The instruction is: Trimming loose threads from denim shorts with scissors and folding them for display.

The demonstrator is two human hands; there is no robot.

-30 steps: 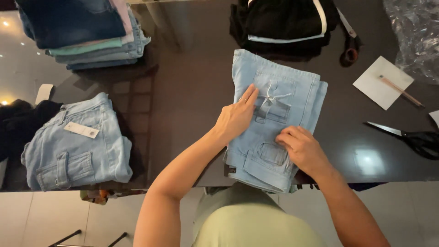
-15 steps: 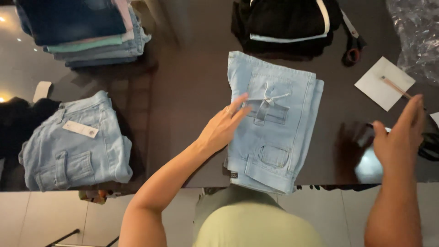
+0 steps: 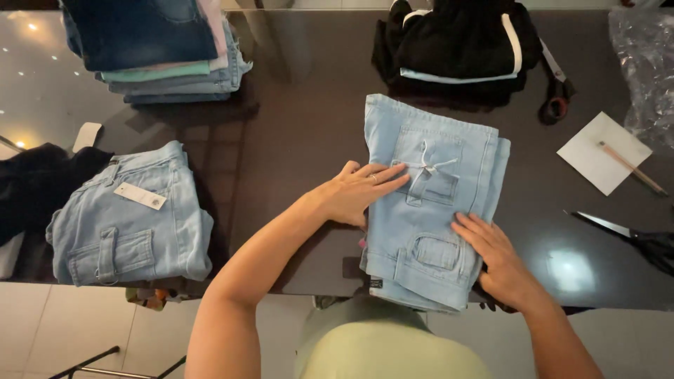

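Folded light blue jeans (image 3: 449,154) with cargo pockets and a white tie lie on the dark glossy table (image 3: 302,140), their near end hanging over the front edge. My left hand (image 3: 358,193) rests flat on the jeans' left side, fingers spread toward the tie. At the lower right edge of the jeans, beside a pocket, my right hand (image 3: 495,260) presses with its fingers on the fabric.
Another folded pair of light jeans (image 3: 133,224) with a white tag lies at the left. A stack of folded clothes (image 3: 161,49) sits far left, black garments (image 3: 456,42) far centre. Right: white paper (image 3: 604,151) with pencil, black scissors (image 3: 632,235), clear plastic (image 3: 646,63).
My right hand came back from near the scissors on the right and landed on the jeans' lower right edge. My left hand stayed on the jeans.
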